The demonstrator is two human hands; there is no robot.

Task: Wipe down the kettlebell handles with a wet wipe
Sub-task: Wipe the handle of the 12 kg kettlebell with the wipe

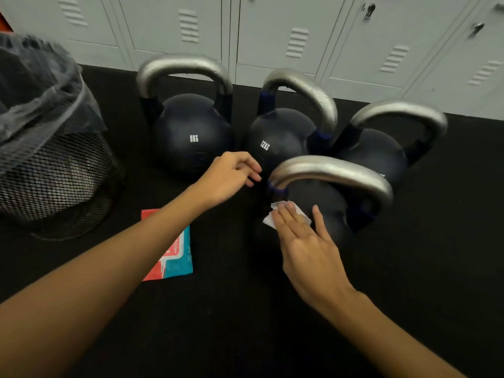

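Several dark kettlebells with silver handles stand on the black floor. The nearest kettlebell has its handle arching across the front. My right hand lies flat with straight fingers, pressing a white wet wipe against this kettlebell's body just below the handle's left end. My left hand hovers with loosely curled fingers just left of that handle end and holds nothing. Behind stand an 8 kg kettlebell, a 12 kg kettlebell and one more kettlebell at the right.
A black mesh waste bin with a plastic liner stands at the left. A red and blue wet wipe packet lies on the floor under my left forearm. Grey lockers run along the back.
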